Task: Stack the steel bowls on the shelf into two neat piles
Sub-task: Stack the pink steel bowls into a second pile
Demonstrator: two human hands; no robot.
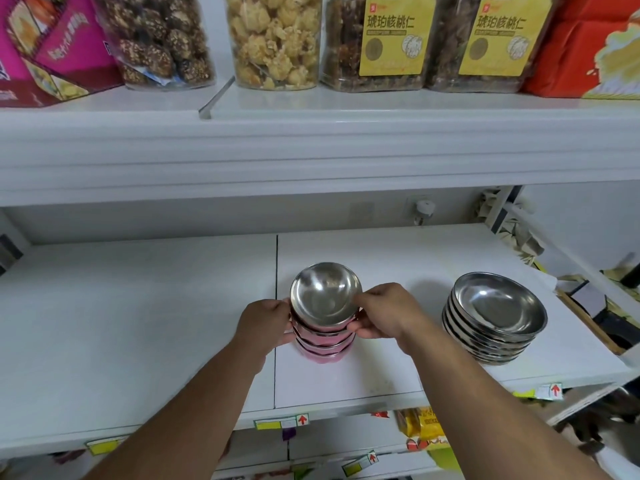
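A tall pile of small round steel bowls with pink-tinted outer walls (325, 327) is grasped from both sides. The left hand (265, 323) is pressed against the pile's left flank, fingers curled around the upper bowls. The right hand (381, 311) is closed on the right flank, with the thumb laid at the rim of the topmost bowl and the fingers wrapped lower down. The topmost bowl of this pile (325, 293) is seen tilted slightly toward the back, its shiny hollow facing up. The exact count of bowls in the pile cannot be told, though about 4 layers are visible.

The pile is set on the white middle shelf board (138, 306), just right of a dark seam (276, 320) that divides the board into 2 panels. Well apart to the right, on the same board, a second pile of wider, shallower plain steel bowls (494, 317) is stacked, untouched by either hand.

On the shelf above, clear plastic jars of snacks (273, 39) are lined up, 2 of them marked with yellow labels (394, 36), with a magenta box (52, 46) at the left and a red carton (588, 46) at the right. Along the front edge below, small price tags with red arrows (281, 422) are fixed.
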